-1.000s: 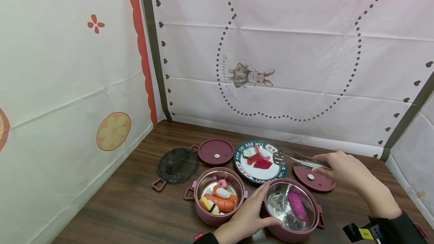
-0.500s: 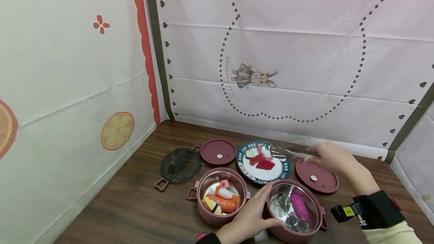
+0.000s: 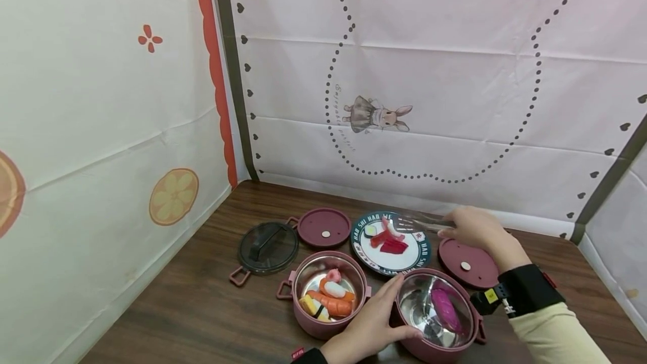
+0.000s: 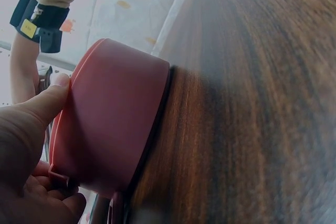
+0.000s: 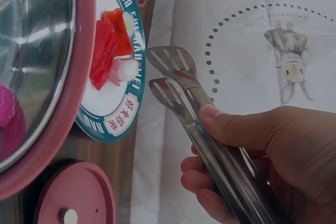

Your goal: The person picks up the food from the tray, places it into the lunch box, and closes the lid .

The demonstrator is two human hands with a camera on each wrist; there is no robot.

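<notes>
My right hand (image 3: 472, 227) grips steel slotted tongs (image 5: 210, 140), their tips apart with nothing between them, above the plate's right part. On the teal-rimmed white plate (image 3: 389, 263) lie a red piece (image 5: 102, 56), an orange-red piece (image 5: 119, 32) and a pink-and-white piece (image 5: 126, 71). My left hand (image 3: 371, 316) holds the left side of the pink pot (image 4: 110, 119), its thumb near the rim. Inside that pot is a purple toy food piece (image 3: 445, 309).
A second pink pot (image 3: 319, 327) to the left holds several toy food pieces. A dark see-through lid (image 3: 268, 254) and a round maroon lid (image 3: 323, 228) lie behind it. Another maroon lid (image 3: 469, 263) lies right of the plate. Cloth walls (image 3: 434, 100) border the brown table (image 3: 187, 308).
My right hand with the tongs has moved left and slightly back, bringing the tips further over the plate. My left hand stays at the pot.
</notes>
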